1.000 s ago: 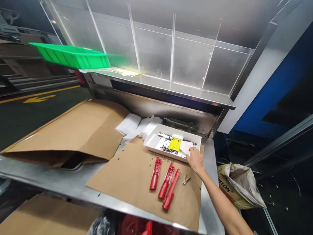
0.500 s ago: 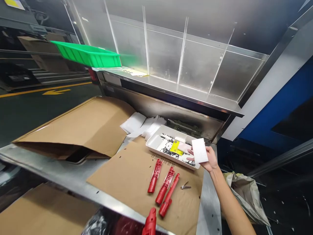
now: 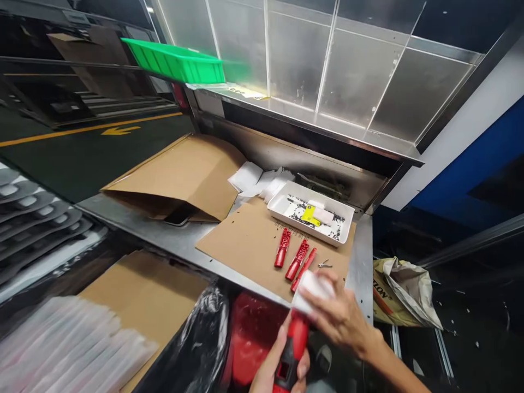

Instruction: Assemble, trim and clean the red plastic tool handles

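My left hand [image 3: 275, 367] grips a red plastic handle part [image 3: 291, 349] upright at the bottom of the view. My right hand [image 3: 340, 315] is closed on a small white pad [image 3: 310, 287] and presses it against the top of that red part; motion blurs the fingers. Behind the hands, three red handle parts [image 3: 296, 258] lie side by side on a brown cardboard sheet [image 3: 249, 240]. A small metal clip [image 3: 325, 265] lies right of them. A white tray [image 3: 278, 205] holding small black pieces and a yellow tag [image 3: 310, 215] stands at the sheet's far edge.
A folded cardboard box [image 3: 184, 174] lies left on the steel bench [image 3: 362, 262]. White paper sheets [image 3: 254, 179] sit behind the tray. A green bin [image 3: 176, 59] rests on the upper shelf. A black bag with red parts [image 3: 249, 333] hangs below; a crumpled sack [image 3: 403, 295] lies right.
My right hand lifted the white pad from the tray and brought it down toward me onto the red part that my left hand raised into view. The camera shifted back and left.
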A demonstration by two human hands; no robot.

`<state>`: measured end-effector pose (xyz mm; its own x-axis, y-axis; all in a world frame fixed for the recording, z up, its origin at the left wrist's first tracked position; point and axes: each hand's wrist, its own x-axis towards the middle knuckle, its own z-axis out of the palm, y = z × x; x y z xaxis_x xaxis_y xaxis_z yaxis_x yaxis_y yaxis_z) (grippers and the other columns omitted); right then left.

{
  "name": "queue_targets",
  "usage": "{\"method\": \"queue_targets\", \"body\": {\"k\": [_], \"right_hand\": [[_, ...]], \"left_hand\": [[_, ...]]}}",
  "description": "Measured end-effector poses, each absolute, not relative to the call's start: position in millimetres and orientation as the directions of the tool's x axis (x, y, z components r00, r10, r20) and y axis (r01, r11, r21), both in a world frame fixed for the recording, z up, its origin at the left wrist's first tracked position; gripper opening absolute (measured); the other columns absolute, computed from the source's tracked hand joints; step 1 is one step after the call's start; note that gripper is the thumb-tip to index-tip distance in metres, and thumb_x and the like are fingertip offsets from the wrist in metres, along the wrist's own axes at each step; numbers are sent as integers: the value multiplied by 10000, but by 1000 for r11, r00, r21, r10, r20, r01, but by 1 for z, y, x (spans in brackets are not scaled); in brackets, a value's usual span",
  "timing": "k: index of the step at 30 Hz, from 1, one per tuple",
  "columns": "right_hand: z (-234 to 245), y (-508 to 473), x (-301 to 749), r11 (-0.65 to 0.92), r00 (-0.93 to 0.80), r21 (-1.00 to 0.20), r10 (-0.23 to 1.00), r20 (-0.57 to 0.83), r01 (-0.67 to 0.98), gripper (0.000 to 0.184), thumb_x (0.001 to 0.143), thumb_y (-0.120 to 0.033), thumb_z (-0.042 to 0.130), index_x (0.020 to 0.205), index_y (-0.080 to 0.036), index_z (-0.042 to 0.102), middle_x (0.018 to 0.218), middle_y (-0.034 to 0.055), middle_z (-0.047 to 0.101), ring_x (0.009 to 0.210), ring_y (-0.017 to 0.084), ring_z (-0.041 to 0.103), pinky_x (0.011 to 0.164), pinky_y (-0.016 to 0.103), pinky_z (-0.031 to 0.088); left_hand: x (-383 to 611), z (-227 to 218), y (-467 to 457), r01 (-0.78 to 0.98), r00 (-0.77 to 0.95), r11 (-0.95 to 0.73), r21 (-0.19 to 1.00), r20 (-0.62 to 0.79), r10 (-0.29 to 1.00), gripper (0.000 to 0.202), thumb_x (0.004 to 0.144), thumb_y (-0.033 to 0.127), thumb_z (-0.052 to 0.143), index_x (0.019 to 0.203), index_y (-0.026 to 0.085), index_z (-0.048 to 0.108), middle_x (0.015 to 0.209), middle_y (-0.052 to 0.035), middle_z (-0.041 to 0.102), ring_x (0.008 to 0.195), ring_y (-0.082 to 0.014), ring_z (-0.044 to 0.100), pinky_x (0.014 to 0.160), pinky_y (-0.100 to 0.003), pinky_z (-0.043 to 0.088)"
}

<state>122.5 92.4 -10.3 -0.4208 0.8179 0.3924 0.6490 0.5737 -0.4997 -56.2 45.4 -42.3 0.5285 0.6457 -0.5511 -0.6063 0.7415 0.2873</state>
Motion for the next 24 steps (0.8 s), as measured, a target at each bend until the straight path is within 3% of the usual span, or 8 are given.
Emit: {"method": "queue_targets", "body": {"k": [3, 6, 9, 14, 17, 19, 21, 24], "right_hand": [[-11, 77, 112, 614, -399, -353, 756, 519, 706, 400, 976, -301, 403, 1362, -308, 510, 1294, 148, 408, 970, 228, 618, 702, 347, 590], [-10, 68, 108, 667, -459, -317, 715, 527, 674, 387, 971, -291, 415, 1340, -298, 533, 1290, 145, 426, 914, 200, 634, 661, 304, 590], [-5, 63, 104, 615, -397, -302, 738, 546, 728, 381, 948, -230, 469, 1315, -285, 558, 1268, 147, 438, 982, 217, 629, 690, 306, 590], [7, 62, 98, 676, -466, -244, 683, 562, 695, 341, 952, -239, 472, 1267, -282, 595, 1260, 142, 460, 842, 169, 643, 613, 267, 574], [12, 64, 96, 656, -429, -217, 672, 604, 723, 309, 948, -241, 487, 1228, -261, 615, 1246, 145, 465, 881, 184, 643, 610, 266, 571], [14, 64, 95, 711, -469, -218, 631, 619, 669, 291, 942, -269, 509, 1210, -263, 622, 1241, 135, 465, 876, 167, 642, 604, 237, 567], [16, 64, 95, 704, -494, -189, 638, 591, 684, 284, 950, -261, 488, 1197, -266, 629, 1215, 127, 484, 831, 150, 641, 605, 236, 568], [18, 64, 94, 674, -478, -166, 654, 586, 720, 300, 944, -239, 489, 1215, -255, 618, 1233, 143, 479, 849, 166, 643, 610, 252, 572]], "left_hand": [[-62, -27, 38, -604, 507, 729, 322, -551, 663, 418, 839, 568, 616, 966, 170, 638, 618, -2, 582, 374, -28, 430, 366, -122, 263], [-67, -11, 32, -592, 426, 700, 400, -583, 692, 518, 809, 603, 626, 1159, 223, 593, 587, 8, 574, 365, -23, 405, 370, -108, 263], [-71, -1, 29, -578, 384, 672, 463, -572, 725, 673, 802, 624, 618, 1377, 324, 439, 539, 29, 550, 360, -43, 402, 365, -111, 273], [-77, 3, 27, -593, 401, 667, 451, -552, 731, 658, 820, 583, 631, 1383, 295, 448, 543, 26, 545, 352, -38, 402, 357, -110, 269], [-82, 0, 29, -630, 465, 680, 375, -518, 717, 504, 843, 552, 623, 1251, 263, 559, 574, 21, 561, 347, -15, 380, 362, -100, 256], [-86, -4, 32, -629, 543, 716, 303, -488, 683, 394, 802, 538, 684, 981, 188, 665, 557, 23, 551, 333, -1, 359, 351, -99, 246], [-90, -8, 35, -610, 642, 761, 222, -425, 638, 429, 747, 527, 745, 675, 122, 622, 535, 30, 520, 313, 21, 313, 328, -100, 226], [-94, -13, 38, -583, 734, 803, 127, -340, 587, 483, 756, 517, 743, 598, 85, 597, 498, 52, 466, 303, 42, 255, 323, -87, 222]]}}
